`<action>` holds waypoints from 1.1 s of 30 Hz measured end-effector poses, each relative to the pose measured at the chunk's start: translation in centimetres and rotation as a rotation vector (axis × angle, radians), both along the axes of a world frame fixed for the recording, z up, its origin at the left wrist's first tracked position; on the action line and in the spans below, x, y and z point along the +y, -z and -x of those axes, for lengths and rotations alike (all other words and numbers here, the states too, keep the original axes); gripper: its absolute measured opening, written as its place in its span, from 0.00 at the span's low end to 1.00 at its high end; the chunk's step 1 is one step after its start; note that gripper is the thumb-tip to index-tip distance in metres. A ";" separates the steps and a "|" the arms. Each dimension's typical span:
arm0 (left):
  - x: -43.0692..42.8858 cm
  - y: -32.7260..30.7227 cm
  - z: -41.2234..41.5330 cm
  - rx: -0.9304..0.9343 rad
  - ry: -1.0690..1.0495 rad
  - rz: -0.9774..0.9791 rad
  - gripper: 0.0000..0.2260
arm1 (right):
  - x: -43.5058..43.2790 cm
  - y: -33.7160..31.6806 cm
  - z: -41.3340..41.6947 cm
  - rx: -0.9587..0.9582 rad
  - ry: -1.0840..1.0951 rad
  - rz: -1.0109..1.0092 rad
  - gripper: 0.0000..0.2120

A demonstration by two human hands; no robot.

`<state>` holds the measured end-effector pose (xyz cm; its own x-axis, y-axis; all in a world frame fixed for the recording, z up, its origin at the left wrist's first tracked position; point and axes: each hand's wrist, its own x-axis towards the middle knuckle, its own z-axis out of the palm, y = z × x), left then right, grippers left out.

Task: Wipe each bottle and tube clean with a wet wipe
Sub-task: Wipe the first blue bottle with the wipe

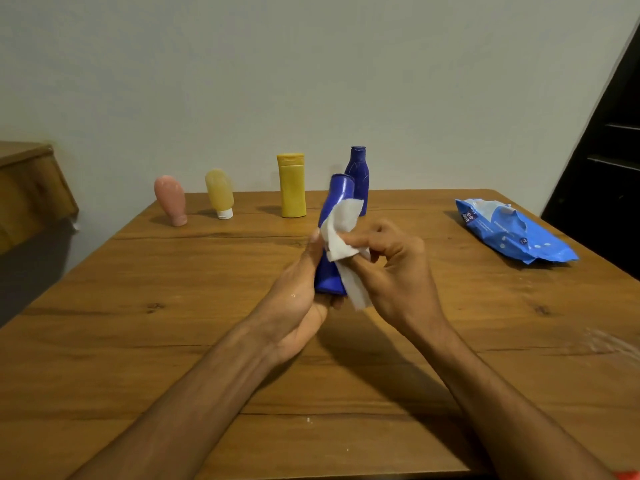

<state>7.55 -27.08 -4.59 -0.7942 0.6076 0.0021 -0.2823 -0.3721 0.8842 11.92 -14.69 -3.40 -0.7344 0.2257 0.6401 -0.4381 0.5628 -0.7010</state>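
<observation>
Head: held bottle (pixel 328 277) over table (pixel 173 341) centre

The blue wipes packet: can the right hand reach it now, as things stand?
Probably yes. Only bare table lies between the right hand and the blue wipes packet. Its fingers pinch the wet wipe, though, so they are not free.

Likely a home room: a wood-grain table (pixel 138 341) under the left hand (pixel 298 306) and right hand (pixel 398 271), toiletry bottles (pixel 292 188) beyond them before a bare pale wall (pixel 311 81), a blue wipes pack (pixel 512 233) to the right hand's right.
</observation>
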 end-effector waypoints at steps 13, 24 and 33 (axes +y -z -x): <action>-0.8 -1.2 2.1 -0.306 -0.088 -0.233 0.30 | 0.9 -0.4 -0.1 -0.124 -0.049 0.119 0.08; -0.8 -1.1 2.0 -0.240 -0.114 -0.215 0.25 | 0.3 -0.4 -0.2 0.028 -0.027 0.212 0.09; -0.6 -1.0 1.8 -0.305 -0.108 -0.256 0.30 | -0.3 -0.1 -0.3 0.126 -0.009 -0.007 0.12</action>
